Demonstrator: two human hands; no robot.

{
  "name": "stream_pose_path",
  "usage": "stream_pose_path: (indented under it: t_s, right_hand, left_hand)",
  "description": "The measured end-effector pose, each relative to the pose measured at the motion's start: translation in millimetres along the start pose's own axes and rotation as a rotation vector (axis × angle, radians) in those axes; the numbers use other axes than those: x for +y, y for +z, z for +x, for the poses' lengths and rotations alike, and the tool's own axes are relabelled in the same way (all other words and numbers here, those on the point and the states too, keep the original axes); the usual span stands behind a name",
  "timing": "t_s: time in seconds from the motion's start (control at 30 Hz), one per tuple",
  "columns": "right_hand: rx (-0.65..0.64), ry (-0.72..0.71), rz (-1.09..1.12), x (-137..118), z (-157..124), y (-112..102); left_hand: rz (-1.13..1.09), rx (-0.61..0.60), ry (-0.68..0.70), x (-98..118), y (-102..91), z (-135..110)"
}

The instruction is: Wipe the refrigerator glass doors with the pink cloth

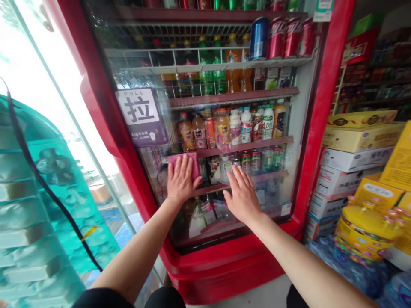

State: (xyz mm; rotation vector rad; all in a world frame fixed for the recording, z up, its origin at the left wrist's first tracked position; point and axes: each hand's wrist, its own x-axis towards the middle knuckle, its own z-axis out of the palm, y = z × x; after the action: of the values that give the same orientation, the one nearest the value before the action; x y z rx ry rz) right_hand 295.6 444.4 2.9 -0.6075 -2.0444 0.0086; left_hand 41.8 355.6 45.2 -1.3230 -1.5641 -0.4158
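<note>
A red drinks fridge with a glass door (282,128) stands in front of me. My left hand (180,179) lies flat on the glass, fingers stretched out, pressing a pink cloth (192,163) against it. My right hand (241,194) rests flat on the glass a little to the right and lower, fingers spread, holding nothing. Behind the glass are shelves of bottles (237,124) and cans (282,38). A purple "PULL" sticker (141,115) sits on the door above my left hand.
Stacked cardboard boxes (356,149) and yellow packaged goods (369,226) stand to the right of the fridge. Packs of water bottles (349,269) lie on the floor at lower right. A glass shop door with a teal shape (48,192) is at left.
</note>
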Motion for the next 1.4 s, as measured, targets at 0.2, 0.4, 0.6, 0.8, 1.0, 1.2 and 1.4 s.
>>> stream_pose_path:
  t_s: [0.2,0.4,0.6,0.8,1.0,1.2,1.4]
  right_hand:
    - [-0.006,-0.005,0.041,2,-6,4]
    - [0.087,-0.002,0.037,22,-6,2]
    - [0.138,0.097,0.007,66,-8,-5]
    - [0.186,0.144,-0.019,85,-15,-28]
    - [0.221,0.151,0.025,82,-24,-46]
    - [0.201,0.166,0.049,91,-28,-46]
    - [0.178,0.201,0.07,115,-23,-36]
  left_hand:
    - [-0.004,0.103,-0.279,-52,-26.3,-6]
    - [0.007,0.119,-0.206,9,4.1,27]
    - [-0.072,0.055,-0.021,114,37.8,84]
    - [-0.112,-0.04,0.151,168,45.2,115]
    - [-0.07,0.013,0.027,105,16.6,87]
    - [-0.066,0.07,-0.086,73,7.9,69]
    - [-0.084,0.072,-0.04,130,41.0,94]
